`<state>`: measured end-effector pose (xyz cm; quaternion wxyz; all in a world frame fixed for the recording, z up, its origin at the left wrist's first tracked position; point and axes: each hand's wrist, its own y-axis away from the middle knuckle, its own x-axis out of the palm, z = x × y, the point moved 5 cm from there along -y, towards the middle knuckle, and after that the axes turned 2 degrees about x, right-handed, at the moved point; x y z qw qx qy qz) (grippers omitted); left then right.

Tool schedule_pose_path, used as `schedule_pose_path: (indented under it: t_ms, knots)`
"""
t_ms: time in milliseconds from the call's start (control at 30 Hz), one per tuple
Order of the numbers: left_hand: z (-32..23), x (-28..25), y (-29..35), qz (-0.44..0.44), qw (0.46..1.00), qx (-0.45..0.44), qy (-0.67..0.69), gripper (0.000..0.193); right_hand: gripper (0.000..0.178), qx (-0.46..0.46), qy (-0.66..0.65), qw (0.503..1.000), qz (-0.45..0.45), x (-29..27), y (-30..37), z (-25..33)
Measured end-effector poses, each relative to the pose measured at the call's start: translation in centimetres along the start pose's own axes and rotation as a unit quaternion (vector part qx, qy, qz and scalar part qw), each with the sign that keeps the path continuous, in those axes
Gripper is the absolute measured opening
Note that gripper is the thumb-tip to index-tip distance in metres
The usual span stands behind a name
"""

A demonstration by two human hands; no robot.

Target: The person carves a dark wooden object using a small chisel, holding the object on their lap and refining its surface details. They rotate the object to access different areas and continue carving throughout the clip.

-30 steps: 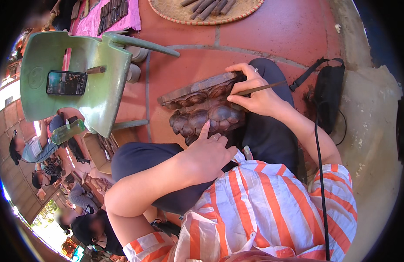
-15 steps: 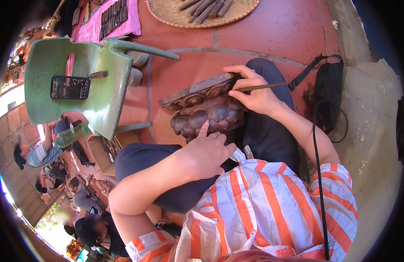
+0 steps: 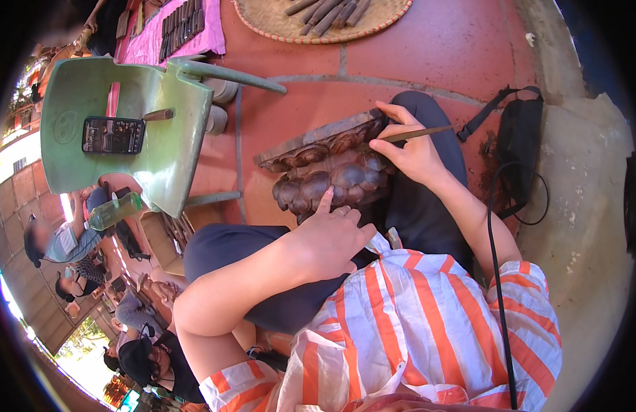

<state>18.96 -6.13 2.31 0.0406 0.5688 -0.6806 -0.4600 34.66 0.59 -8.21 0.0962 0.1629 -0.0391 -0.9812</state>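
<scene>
A dark brown carved wooden piece with rounded, overlapping lobes and a flat-edged slab along its far side lies at my lap. My left hand rests on its near side, index finger stretched onto a lobe and the other fingers bent; the thumb is hidden. At the carving's right end, my right hand pinches a slim brownish stick-like tool between thumb and fingers. Its rear end points right; the working tip is too small to make out against the wood.
A green plastic chair at left carries a phone and a short wooden handle. Beyond are a woven tray of tools and a pink cloth with more. A black bag lies right; people sit far left.
My right hand has shifted slightly right along the carving with the slim tool, uncovering more of its right end. My left hand stays in place on the wood.
</scene>
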Motion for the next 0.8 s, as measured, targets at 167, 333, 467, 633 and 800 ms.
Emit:
schedule_pose_path:
  t_ms: [167,333,467,633,800]
  knots:
    - [-0.1,-0.2,0.2,-0.019,1.0,-0.006,0.003,0.057,0.014,0.003,-0.074,0.997,0.008,0.3,0.5,-0.3]
    - [-0.3,-0.2,-0.2,0.003,1.0,-0.007,0.014,0.057,0.011,-0.007,-0.02,1.0,-0.017,0.3,0.7,-0.9]
    - [0.0,-0.2,-0.1,-0.026,0.999,-0.004,0.023,0.057,0.011,0.009,-0.059,0.998,-0.031,-2.0,1.3,-2.5]
    - [0.8,-0.7,0.6,-0.026,0.998,0.012,0.063,0.059,0.013,0.01,-0.104,0.993,-0.063,-3.6,2.7,-3.1]
    - [3.6,-5.3,3.6,-0.18,0.97,0.026,0.162,0.05,0.016,0.09,-0.224,0.962,-0.126,-3.4,3.4,-7.1]
